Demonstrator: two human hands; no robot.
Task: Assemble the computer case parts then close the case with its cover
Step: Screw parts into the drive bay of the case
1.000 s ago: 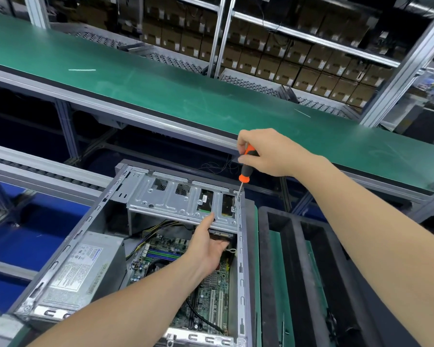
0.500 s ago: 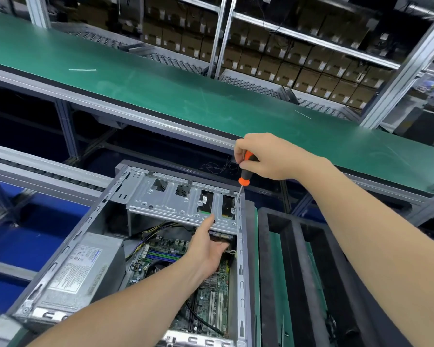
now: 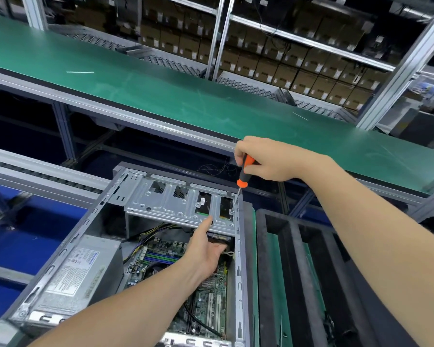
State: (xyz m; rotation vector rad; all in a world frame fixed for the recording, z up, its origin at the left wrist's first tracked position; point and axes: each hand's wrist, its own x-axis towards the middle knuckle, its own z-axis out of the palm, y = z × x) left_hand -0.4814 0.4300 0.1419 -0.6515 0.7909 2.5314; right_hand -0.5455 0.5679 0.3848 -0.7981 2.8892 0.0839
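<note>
An open grey computer case (image 3: pixel 80 236) lies in front of me, with the green motherboard (image 3: pixel 211 291) and a silver power supply (image 3: pixel 73 269) inside. A metal drive cage (image 3: pixel 171 206) spans its far end. My left hand (image 3: pixel 206 249) reaches into the case; its thumb lies on the cage's front edge and its fingers curl underneath, partly hidden. My right hand (image 3: pixel 266 159) grips an orange-and-black screwdriver (image 3: pixel 243 176), held upright, whose tip meets the cage's right end by the case wall.
A black foam tray (image 3: pixel 298 271) with long slots stands right of the case. A green conveyor belt (image 3: pixel 186 96) runs across behind. Shelves of brown cartons (image 3: pixel 286 58) fill the back. Blue floor area (image 3: pixel 23 234) lies to the left.
My right hand has shifted slightly on the screwdriver handle and sunk a little. My left hand keeps its hold under the drive cage.
</note>
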